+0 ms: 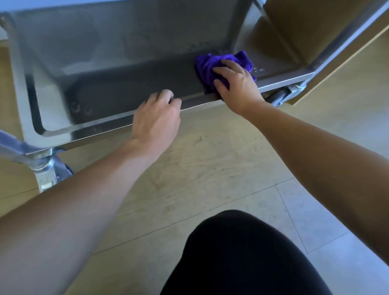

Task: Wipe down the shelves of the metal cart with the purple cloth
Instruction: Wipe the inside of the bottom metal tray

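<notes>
A person crouches in front of a brushed stainless-steel cart (46,107), looking down at its low tray-shaped bottom shelf (126,87). Both bare forearms reach forward from the lower corners of the view.

The left hand (156,117), just above centre, rests palm down on the shelf's raised front rim (99,128). Its fingers curl over the lip into the tray and grip it.

The right hand (237,81), at about 1 o'clock, lies on a crumpled deep-purple cloth (210,62) with a soft, plush nap. The wrist bends over the rim, and the spread fingers and thumb curl into the folds, holding the cloth down on the shelf near its front right corner. Purple folds bulge out beyond the fingertips and to the right of the hand.

The shelf surface is dull grey with rounded corners and a shiny edge.

A swivel caster (48,168) sits under the cart's corner at 9 o'clock, and another (278,96) shows at 2 o'clock, just right of the right wrist. Below lies a pale wood-grain plank floor (202,170). A knee in black fabric (239,260) fills 6 o'clock.
</notes>
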The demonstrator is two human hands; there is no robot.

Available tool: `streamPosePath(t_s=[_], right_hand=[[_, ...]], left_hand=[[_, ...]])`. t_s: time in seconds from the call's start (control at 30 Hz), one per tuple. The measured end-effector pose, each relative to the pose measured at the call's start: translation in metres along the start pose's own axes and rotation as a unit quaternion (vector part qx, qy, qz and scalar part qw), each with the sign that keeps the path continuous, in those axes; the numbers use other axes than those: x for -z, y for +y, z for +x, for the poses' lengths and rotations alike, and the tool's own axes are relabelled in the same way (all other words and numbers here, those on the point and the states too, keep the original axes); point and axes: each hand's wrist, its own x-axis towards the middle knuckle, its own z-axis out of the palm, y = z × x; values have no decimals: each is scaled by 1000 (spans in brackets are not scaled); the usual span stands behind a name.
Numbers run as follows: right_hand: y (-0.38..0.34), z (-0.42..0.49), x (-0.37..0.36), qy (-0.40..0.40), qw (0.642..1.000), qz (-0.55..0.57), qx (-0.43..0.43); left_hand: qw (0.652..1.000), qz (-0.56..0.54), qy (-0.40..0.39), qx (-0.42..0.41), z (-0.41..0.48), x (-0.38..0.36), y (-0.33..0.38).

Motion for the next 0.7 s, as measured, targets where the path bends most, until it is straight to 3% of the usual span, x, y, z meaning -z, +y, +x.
streamPosePath(t_s=[0.07, 0.3, 0.5, 0.7], right_hand=[[8, 0, 5, -2, 1000, 0, -13], [5, -20, 5, -17, 998, 4, 68], [17, -15, 8, -26, 994, -6, 103], [70, 10, 14, 21, 999, 20, 46]], left_hand=[[1000, 8, -1, -2, -2, 0, 6], [999, 32, -34, 7, 8, 10, 30], [994, 3, -59, -88, 32, 12, 65], [997, -14, -19, -74, 47, -10, 70]])
